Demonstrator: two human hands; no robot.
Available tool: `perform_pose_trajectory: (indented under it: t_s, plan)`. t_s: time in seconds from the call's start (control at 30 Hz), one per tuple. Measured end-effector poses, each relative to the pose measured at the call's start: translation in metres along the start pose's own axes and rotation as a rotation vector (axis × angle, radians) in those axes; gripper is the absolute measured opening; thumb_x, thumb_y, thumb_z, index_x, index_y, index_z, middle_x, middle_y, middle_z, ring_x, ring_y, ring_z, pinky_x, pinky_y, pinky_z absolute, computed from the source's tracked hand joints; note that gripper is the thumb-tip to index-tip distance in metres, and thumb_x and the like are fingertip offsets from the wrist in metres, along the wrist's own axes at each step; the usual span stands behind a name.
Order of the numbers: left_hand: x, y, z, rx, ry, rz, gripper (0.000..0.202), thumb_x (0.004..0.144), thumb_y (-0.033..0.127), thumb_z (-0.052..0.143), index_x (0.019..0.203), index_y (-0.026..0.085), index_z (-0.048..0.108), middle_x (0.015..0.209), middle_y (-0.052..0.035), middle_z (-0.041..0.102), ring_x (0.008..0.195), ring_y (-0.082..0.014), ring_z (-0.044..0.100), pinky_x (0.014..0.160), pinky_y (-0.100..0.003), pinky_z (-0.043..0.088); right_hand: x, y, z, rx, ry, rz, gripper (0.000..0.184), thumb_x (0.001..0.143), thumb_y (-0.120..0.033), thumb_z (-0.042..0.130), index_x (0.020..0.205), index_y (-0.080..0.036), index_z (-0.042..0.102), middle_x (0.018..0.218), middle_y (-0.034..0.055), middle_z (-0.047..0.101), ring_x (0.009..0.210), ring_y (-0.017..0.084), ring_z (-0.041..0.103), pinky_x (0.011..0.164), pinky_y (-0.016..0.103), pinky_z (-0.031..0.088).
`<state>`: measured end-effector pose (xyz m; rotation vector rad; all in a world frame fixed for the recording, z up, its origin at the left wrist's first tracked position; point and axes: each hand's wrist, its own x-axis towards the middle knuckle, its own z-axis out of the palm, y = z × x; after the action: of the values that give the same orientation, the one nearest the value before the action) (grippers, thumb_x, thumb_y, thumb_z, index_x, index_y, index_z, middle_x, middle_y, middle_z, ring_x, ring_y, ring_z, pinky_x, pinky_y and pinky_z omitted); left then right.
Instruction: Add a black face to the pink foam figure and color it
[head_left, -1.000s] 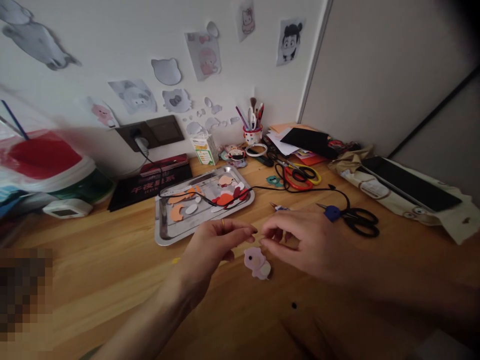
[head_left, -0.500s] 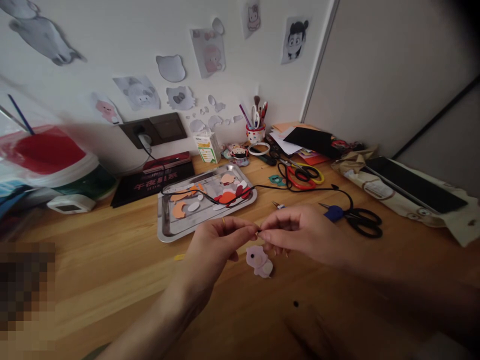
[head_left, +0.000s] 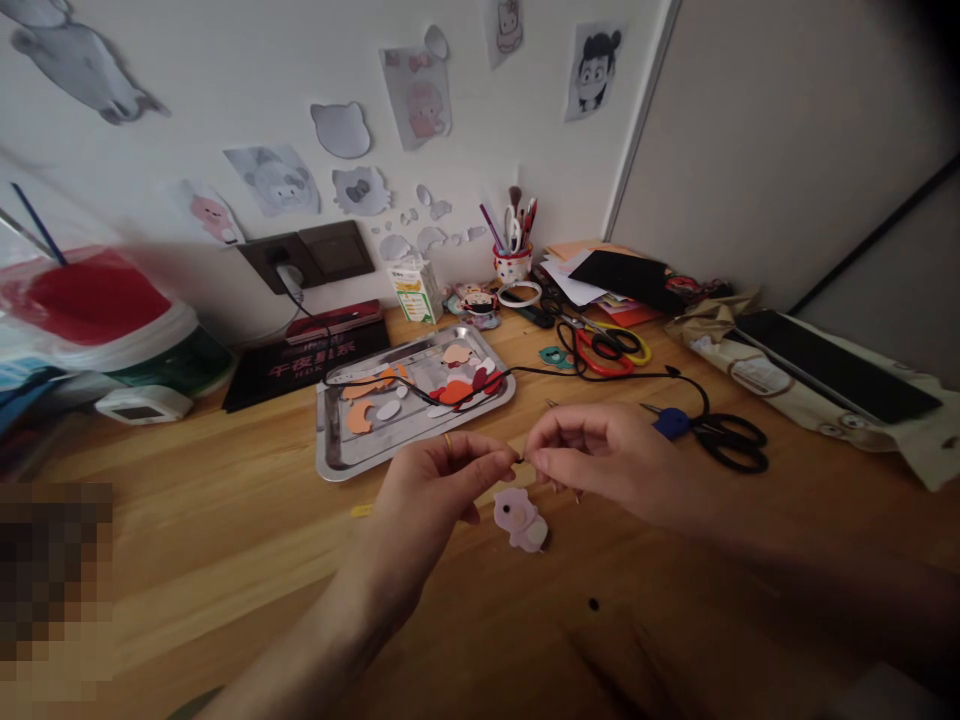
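Observation:
My left hand pinches a small black piece between thumb and forefinger. Facing it, my right hand has thumb and forefinger pressed together close to the black piece; whatever they may hold is too small to make out. Just below the fingertips lies a pink cut-out animal figure, with one black dot for an eye and a paler belly patch. Nearer to me, a loose black dot rests on the wooden table.
Behind my hands stands a metal tray with orange, red and white cut-outs. On the right are black-handled scissors, a blue-handled tool and red-handled scissors. A black cable crosses the table. A pen cup stands by the wall.
My right fingertips have drawn slightly away from the left ones, so the black piece shows better at the left fingertips. The pink figure stays in place on the table.

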<state>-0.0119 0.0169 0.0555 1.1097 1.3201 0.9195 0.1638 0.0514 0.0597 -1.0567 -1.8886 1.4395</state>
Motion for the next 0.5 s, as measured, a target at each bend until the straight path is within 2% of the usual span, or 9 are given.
perform_pose_trajectory:
  t_s: [0.1, 0.27, 0.5]
  plan:
    - [0.0003, 0.0001, 0.0007, 0.012, 0.000, 0.013, 0.009, 0.072, 0.029, 0.066, 0.069, 0.021, 0.068, 0.067, 0.0033, 0.064, 0.058, -0.0081, 0.050, 0.048, -0.017, 0.036, -0.0007, -0.0023, 0.0015, -0.024, -0.007, 0.006, 0.013, 0.078, -0.029, 0.055, 0.075, -0.018, 0.060, 0.069, -0.0010, 0.059, 0.063, 0.011, 0.053, 0.054, 0.021, 0.041]
    - [-0.0005, 0.0010, 0.0027, 0.014, 0.006, 0.004, 0.009, 0.070, 0.029, 0.067, 0.067, 0.021, 0.068, 0.065, 0.0038, 0.063, 0.057, -0.0076, 0.048, 0.048, -0.016, 0.036, 0.0014, -0.0009, 0.0014, -0.052, -0.020, 0.021, 0.010, 0.078, -0.021, 0.051, 0.073, -0.018, 0.060, 0.066, -0.0023, 0.056, 0.059, 0.009, 0.049, 0.050, 0.020, 0.037]
    - [0.0005, 0.0021, 0.0023, 0.045, 0.010, -0.006, 0.011, 0.072, 0.030, 0.063, 0.072, 0.018, 0.064, 0.071, 0.0025, 0.060, 0.061, -0.0085, 0.048, 0.049, -0.016, 0.037, 0.0021, 0.0037, -0.0001, -0.042, -0.002, -0.010, 0.009, 0.075, -0.020, 0.051, 0.071, -0.017, 0.058, 0.065, -0.0023, 0.055, 0.059, 0.009, 0.048, 0.050, 0.020, 0.037]
